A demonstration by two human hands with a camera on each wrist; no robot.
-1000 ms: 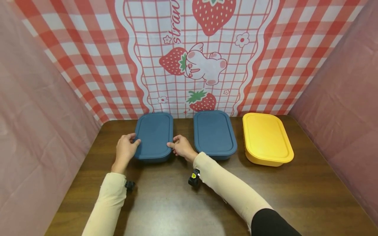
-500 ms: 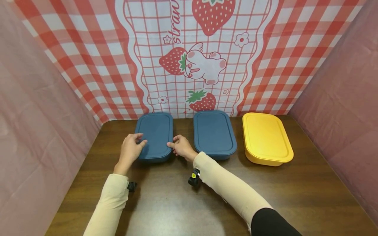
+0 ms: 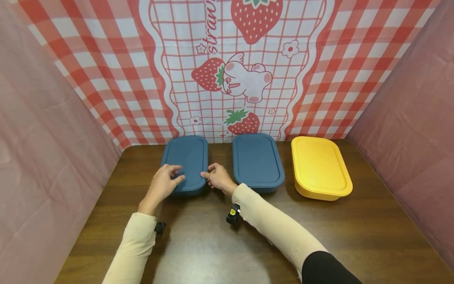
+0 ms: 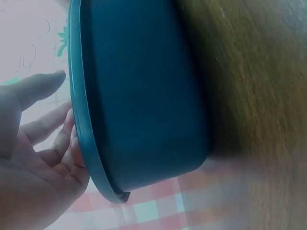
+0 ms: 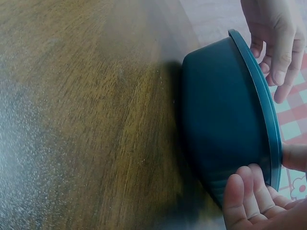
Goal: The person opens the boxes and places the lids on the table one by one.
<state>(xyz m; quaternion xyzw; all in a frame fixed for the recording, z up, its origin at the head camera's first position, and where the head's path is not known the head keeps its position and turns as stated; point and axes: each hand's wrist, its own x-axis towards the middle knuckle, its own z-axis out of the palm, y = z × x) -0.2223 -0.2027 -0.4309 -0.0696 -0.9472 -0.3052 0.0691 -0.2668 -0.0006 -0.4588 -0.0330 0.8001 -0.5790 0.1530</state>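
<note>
Leftmost blue box [image 3: 191,153] stays pinched by right fingers [image 5: 248,189]; parted left fingers [image 4: 47,124] moved inward.

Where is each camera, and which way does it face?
Head: on the head, facing forward and down at the left blue box, right blue box and yellow box; left hand, right hand and sleeves show.
Left wrist: worn there, facing the left blue box; left hand shows.
Right wrist: worn there, facing that box; both hands show.
Wrist views share that box and table.
</note>
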